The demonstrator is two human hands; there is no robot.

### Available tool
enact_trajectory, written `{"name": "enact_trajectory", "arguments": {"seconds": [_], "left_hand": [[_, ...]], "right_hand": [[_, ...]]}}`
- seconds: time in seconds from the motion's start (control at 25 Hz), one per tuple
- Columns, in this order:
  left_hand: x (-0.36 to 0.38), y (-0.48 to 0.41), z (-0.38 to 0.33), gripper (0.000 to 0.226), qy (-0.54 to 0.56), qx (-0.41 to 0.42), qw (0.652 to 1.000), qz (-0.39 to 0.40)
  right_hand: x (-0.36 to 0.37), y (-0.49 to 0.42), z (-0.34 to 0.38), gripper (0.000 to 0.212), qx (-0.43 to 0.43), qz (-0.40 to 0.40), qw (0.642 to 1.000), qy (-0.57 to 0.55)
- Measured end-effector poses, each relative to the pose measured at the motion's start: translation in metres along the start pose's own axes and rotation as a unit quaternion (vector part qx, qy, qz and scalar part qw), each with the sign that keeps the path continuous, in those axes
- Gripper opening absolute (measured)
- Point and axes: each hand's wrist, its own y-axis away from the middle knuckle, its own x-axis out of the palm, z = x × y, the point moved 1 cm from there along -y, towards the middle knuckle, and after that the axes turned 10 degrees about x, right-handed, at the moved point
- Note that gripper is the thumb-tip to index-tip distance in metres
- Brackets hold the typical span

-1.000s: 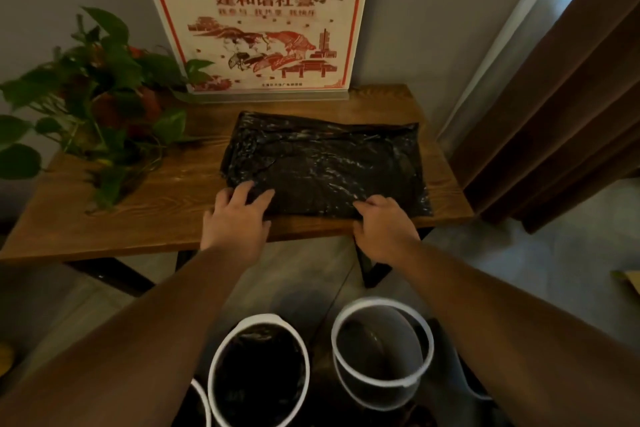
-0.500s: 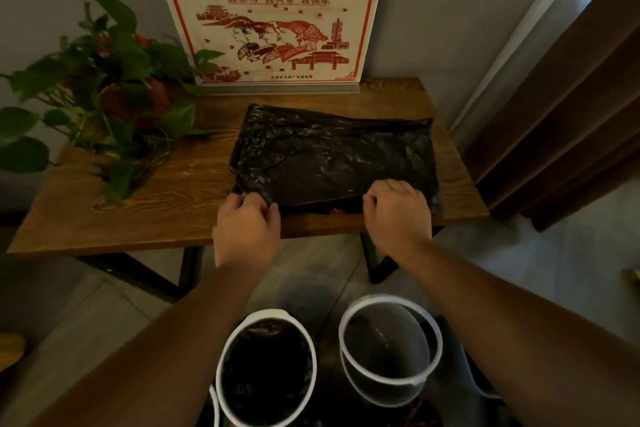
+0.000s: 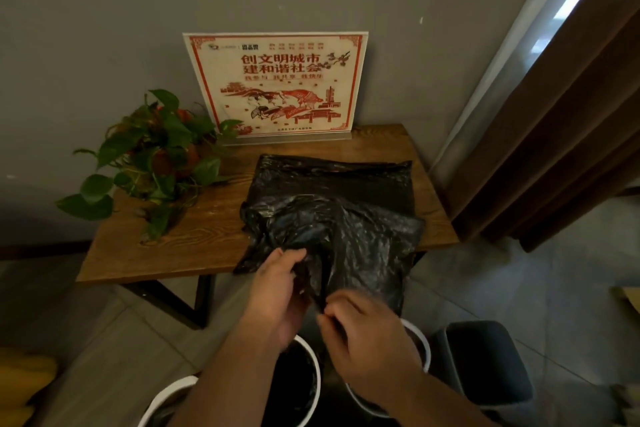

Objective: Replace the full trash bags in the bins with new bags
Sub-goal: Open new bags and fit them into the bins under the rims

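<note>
The left hand [image 3: 277, 291] and right hand [image 3: 367, 333] are pinching a black bag [image 3: 346, 236] hanging off the front of the table [image 3: 156, 246]. Tugging hard is risking tearing the thin plastic.

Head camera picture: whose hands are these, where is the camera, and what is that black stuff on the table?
No robot here: a person wears one camera on the head, looking down at their own hands. The left hand and right hand both pinch a black trash bag, its near end raised above the wooden table. More black plastic lies flat behind it. Also on the table: a potted plant and a red-and-white sign. Below stand white-rimmed bins and a grey bin.
</note>
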Motion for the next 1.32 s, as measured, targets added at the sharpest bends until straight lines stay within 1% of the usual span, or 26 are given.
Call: {"name": "enact_trajectory", "arguments": {"seconds": [0.04, 0.12, 0.2, 0.28, 0.32, 0.36, 0.4, 0.44, 0.48, 0.52, 0.56, 0.6, 0.64, 0.68, 0.72, 0.76, 0.8, 0.84, 0.92, 1.0, 1.08, 1.16, 1.2, 1.24, 1.28, 1.32], "left_hand": [[-0.001, 0.02, -0.008, 0.033, 0.007, 0.016, 1.0, 0.016], [-0.004, 0.059, -0.026, 0.036, 0.007, 0.047, 0.998, 0.04], [-0.001, 0.097, -0.045, 0.039, 0.014, 0.07, 0.996, 0.05], [0.005, 0.131, -0.065, 0.042, 0.023, 0.092, 0.994, 0.057], [0.009, 0.145, -0.074, 0.042, 0.026, 0.1, 0.993, 0.063], [0.012, 0.161, -0.084, 0.04, 0.024, 0.107, 0.992, 0.069], [0.016, 0.174, -0.093, 0.036, 0.014, 0.114, 0.99, 0.077], [0.02, 0.19, -0.105, 0.033, -0.001, 0.122, 0.989, 0.087], [0.022, 0.205, -0.116, 0.033, -0.018, 0.127, 0.987, 0.092], [0.022, 0.221, -0.128, 0.035, -0.035, 0.13, 0.986, 0.1], [0.021, 0.238, -0.14, 0.039, -0.049, 0.13, 0.984, 0.114], [0.019, 0.255, -0.152, 0.045, -0.055, 0.127, 0.981, 0.135], [0.016, 0.275, -0.165, 0.05, -0.052, 0.126, 0.978, 0.159], [0.01, 0.29, -0.178, 0.055, -0.047, 0.129, 0.974, 0.182], [0.004, 0.304, -0.191, 0.058, -0.048, 0.137, 0.969, 0.198], [-0.005, 0.317, -0.202, 0.059, -0.056, 0.149, 0.967, 0.201], [-0.016, 0.327, -0.213, 0.062, -0.069, 0.162, 0.965, 0.196], [-0.028, 0.336, -0.224, 0.065, -0.089, 0.176, 0.963, 0.186], [-0.054, 0.347, -0.236, 0.065, -0.133, 0.184, 0.961, 0.159], [-0.08, 0.349, -0.243, 0.057, -0.174, 0.181, 0.961, 0.116], [-0.101, 0.345, -0.243, 0.036, -0.208, 0.171, 0.961, 0.059], [-0.119, 0.336, -0.24, 0.015, -0.239, 0.164, 0.957, 0.011], [-0.126, 0.33, -0.237, 0.016, -0.268, 0.165, 0.949, -0.009], [-0.135, 0.323, -0.232, 0.026, -0.311, 0.163, 0.936, -0.03], [-0.144, 0.314, -0.227, 0.033, -0.353, 0.157, 0.921, -0.055], [-0.152, 0.305, -0.219, 0.034, -0.391, 0.149, 0.905, -0.079]], "right_hand": [[-0.013, 0.012, 0.005, 0.023, 0.012, -0.002, 1.0, -0.028], [-0.043, 0.033, 0.014, 0.026, 0.067, -0.038, 0.994, -0.077], [-0.073, 0.057, 0.026, 0.027, 0.109, -0.074, 0.986, -0.099], [-0.095, 0.083, 0.039, 0.02, 0.128, -0.088, 0.98, -0.121], [-0.103, 0.092, 0.042, 0.018, 0.157, -0.094, 0.974, -0.134], [-0.113, 0.098, 0.042, 0.02, 0.212, -0.107, 0.959, -0.158], [-0.124, 0.1, 0.041, 0.019, 0.287, -0.114, 0.929, -0.204], [-0.136, 0.101, 0.039, 0.018, 0.361, -0.113, 0.888, -0.26], [-0.145, 0.102, 0.037, 0.015, 0.41, -0.102, 0.855, -0.301], [-0.149, 0.102, 0.037, 0.014, 0.438, -0.082, 0.836, -0.319], [-0.15, 0.104, 0.039, 0.016, 0.459, -0.055, 0.82, -0.339], [-0.147, 0.107, 0.041, 0.021, 0.48, -0.02, 0.791, -0.378], [-0.141, 0.111, 0.047, 0.028, 0.497, 0.027, 0.748, -0.438], [-0.133, 0.116, 0.051, 0.039, 0.505, 0.077, 0.695, -0.506], [-0.126, 0.122, 0.056, 0.051, 0.508, 0.12, 0.642, -0.561], [-0.119, 0.13, 0.059, 0.06, 0.51, 0.151, 0.6, -0.597], [-0.115, 0.137, 0.063, 0.066, 0.507, 0.167, 0.575, -0.621], [-0.112, 0.144, 0.069, 0.069, 0.5, 0.167, 0.562, -0.638], [-0.111, 0.155, 0.074, 0.071, 0.495, 0.153, 0.554, -0.651], [-0.117, 0.166, 0.077, 0.07, 0.488, 0.151, 0.541, -0.668], [-0.13, 0.174, 0.082, 0.061, 0.454, 0.172, 0.533, -0.693], [-0.144, 0.177, 0.084, 0.054, 0.444, 0.167, 0.535, -0.699], [-0.151, 0.177, 0.084, 0.053, 0.443, 0.154, 0.542, -0.697], [-0.158, 0.178, 0.085, 0.053, 0.443, 0.132, 0.551, -0.694], [-0.166, 0.178, 0.087, 0.052, 0.442, 0.109, 0.564, -0.689], [-0.174, 0.179, 0.087, 0.05, 0.436, 0.085, 0.584, -0.679]]}}
